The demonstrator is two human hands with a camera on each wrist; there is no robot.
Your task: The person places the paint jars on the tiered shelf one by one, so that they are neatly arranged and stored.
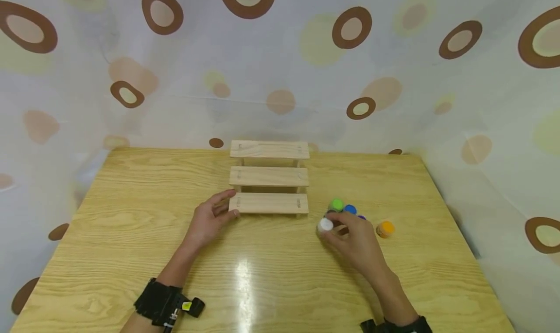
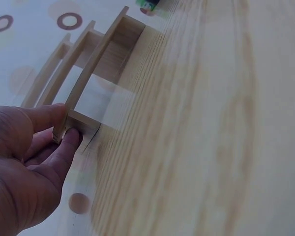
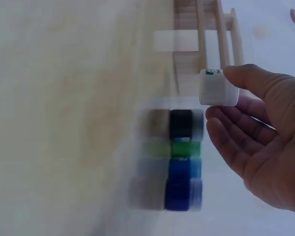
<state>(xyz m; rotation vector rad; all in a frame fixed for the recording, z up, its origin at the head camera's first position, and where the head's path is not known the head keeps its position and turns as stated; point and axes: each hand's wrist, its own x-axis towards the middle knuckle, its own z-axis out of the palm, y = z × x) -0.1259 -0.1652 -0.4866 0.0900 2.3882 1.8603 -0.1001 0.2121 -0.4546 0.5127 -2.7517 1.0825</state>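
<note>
A three-tiered wooden rack stands toward the back of the table. My left hand grips the left end of its lowest shelf, thumb on one side and fingers on the other, as the left wrist view also shows. In my right hand a small white paint jar is pinched between thumb and fingers, seemingly raised off the table. Just beyond it, partly covered by that hand in the head view, stand a green jar, a blue jar, a dark blue jar and a black jar.
An orange-capped jar stands apart, to the right of my right hand. The wood-grain table is bordered at the back and sides by a patterned cloth. Black straps with cameras sit on both wrists.
</note>
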